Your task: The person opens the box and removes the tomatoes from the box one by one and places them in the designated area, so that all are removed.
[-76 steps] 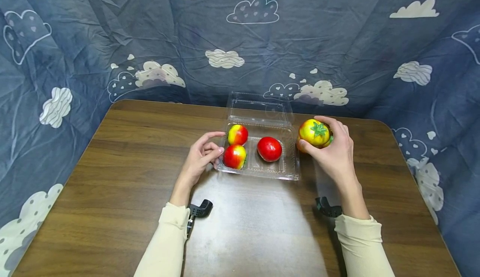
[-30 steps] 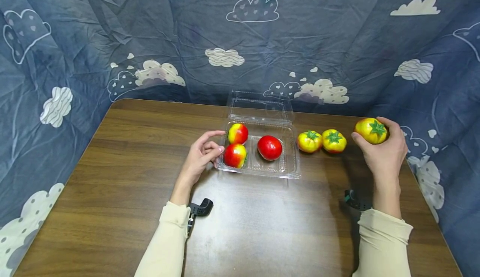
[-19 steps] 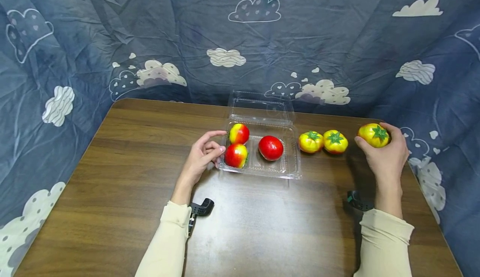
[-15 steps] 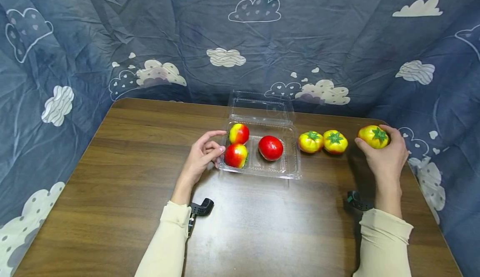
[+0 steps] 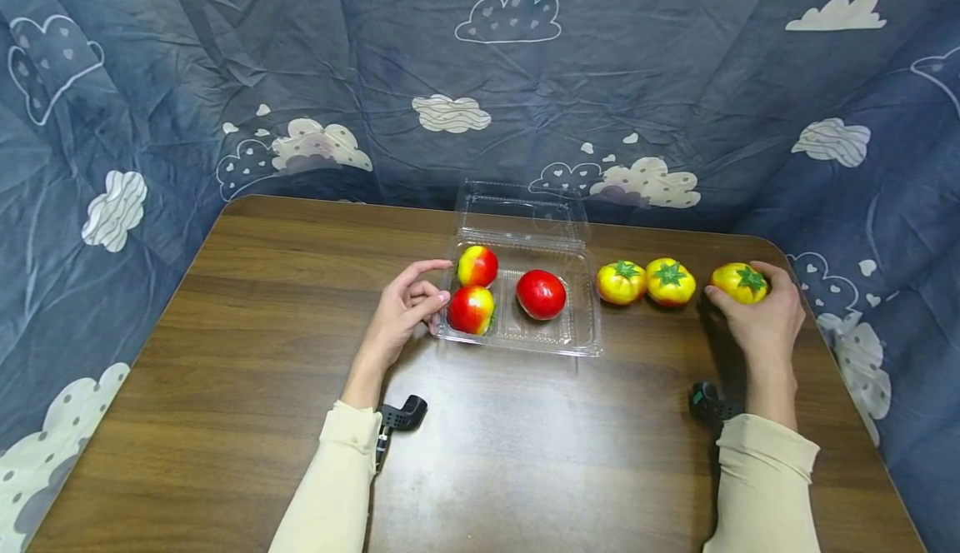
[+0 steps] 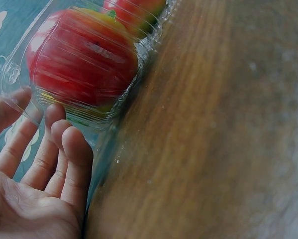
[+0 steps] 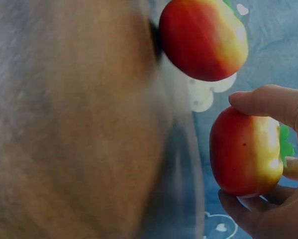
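My right hand (image 5: 768, 317) holds a yellow-red toy persimmon (image 5: 738, 283) with a green leafy cap, thumb on one side and fingers on the other. Whether the fruit touches the table is hard to tell. To its left, two similar persimmons (image 5: 671, 282) sit side by side, caps up. At the left rim of a clear plastic clamshell container (image 5: 555, 343), my left hand (image 5: 397, 313) pinches the edge between thumb and fingers. Inside lie two red-yellow persimmons (image 5: 472, 310) on the left and a redder one (image 5: 541, 295) on the right, its cap not visible.
The container's clear lid (image 5: 521, 211) stands open towards the back edge of the wooden table (image 5: 480, 453). Behind hangs a blue cloth (image 5: 375, 62) with cloud patterns. The right hand is near the table's right edge.
My right hand has carried the persimmon from beside the container to the right, then lowered it and shifted it slightly left. The left hand stays at the container's rim.
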`<state>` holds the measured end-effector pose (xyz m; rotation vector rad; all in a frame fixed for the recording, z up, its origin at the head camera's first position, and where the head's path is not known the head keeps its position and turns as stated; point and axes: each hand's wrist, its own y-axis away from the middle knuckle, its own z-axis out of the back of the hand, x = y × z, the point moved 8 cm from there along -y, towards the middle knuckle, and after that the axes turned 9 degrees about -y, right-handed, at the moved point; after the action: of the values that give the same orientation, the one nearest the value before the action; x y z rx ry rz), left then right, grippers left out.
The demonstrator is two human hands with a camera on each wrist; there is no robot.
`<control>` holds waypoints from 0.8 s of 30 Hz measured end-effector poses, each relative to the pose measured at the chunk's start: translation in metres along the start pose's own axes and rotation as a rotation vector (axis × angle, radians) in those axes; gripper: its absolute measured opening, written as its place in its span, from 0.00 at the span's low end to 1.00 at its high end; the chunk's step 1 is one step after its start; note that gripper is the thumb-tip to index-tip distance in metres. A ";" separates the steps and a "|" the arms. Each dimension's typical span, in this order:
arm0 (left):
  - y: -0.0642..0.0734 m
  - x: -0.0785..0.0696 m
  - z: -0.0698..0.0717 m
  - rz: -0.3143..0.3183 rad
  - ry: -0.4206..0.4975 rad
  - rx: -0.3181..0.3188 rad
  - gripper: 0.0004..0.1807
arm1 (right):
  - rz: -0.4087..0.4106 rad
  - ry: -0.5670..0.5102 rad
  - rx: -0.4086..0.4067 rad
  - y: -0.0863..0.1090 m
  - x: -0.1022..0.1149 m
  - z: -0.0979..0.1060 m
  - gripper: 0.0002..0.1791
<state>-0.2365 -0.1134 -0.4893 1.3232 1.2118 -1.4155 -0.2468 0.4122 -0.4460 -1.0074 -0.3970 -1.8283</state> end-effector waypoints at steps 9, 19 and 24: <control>-0.001 0.001 0.001 0.000 0.009 0.001 0.25 | 0.010 0.027 0.019 -0.001 -0.007 -0.007 0.42; -0.001 0.001 0.001 0.008 0.002 -0.002 0.24 | -0.012 0.059 0.079 -0.002 -0.014 -0.016 0.44; 0.000 0.002 0.001 0.007 -0.004 0.003 0.25 | -0.057 0.082 0.145 -0.001 -0.017 -0.019 0.47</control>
<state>-0.2366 -0.1142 -0.4908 1.3246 1.2017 -1.4149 -0.2535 0.4105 -0.4700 -0.8267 -0.5047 -1.8562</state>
